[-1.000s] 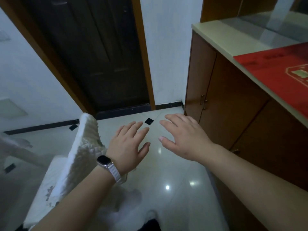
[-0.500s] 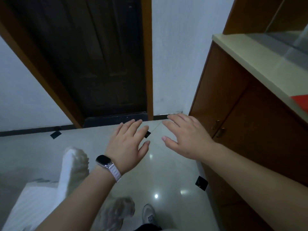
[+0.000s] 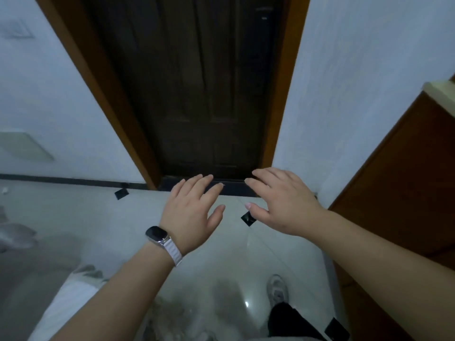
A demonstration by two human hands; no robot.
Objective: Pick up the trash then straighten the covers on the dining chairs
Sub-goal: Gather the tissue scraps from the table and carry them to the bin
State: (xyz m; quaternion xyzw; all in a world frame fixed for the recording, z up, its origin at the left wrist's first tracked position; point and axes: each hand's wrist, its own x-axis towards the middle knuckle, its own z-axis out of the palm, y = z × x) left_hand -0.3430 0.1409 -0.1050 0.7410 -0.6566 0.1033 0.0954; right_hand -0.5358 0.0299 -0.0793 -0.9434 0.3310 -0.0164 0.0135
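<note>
My left hand (image 3: 190, 212), with a watch on a white strap at the wrist, is held out palm down, fingers straight, holding nothing. My right hand (image 3: 283, 205) hovers beside it in the same flat pose, also empty. A white fabric chair cover (image 3: 71, 301) shows blurred at the lower left, under my left forearm. A small white scrap (image 3: 4, 190) lies on the floor at the far left by the skirting; what it is cannot be told.
A dark wooden door (image 3: 197, 89) in an orange-brown frame stands straight ahead. A brown cabinet (image 3: 403, 188) with a pale top lines the right side. The glossy tiled floor (image 3: 123, 225) has small black inset squares. My shoe (image 3: 278, 290) is at the bottom.
The view has swung left and up: the cabinet and its red top slid out to the right, the door now fills the centre. The white chair cover dropped to the lower left. Both hands kept their flat pose.
</note>
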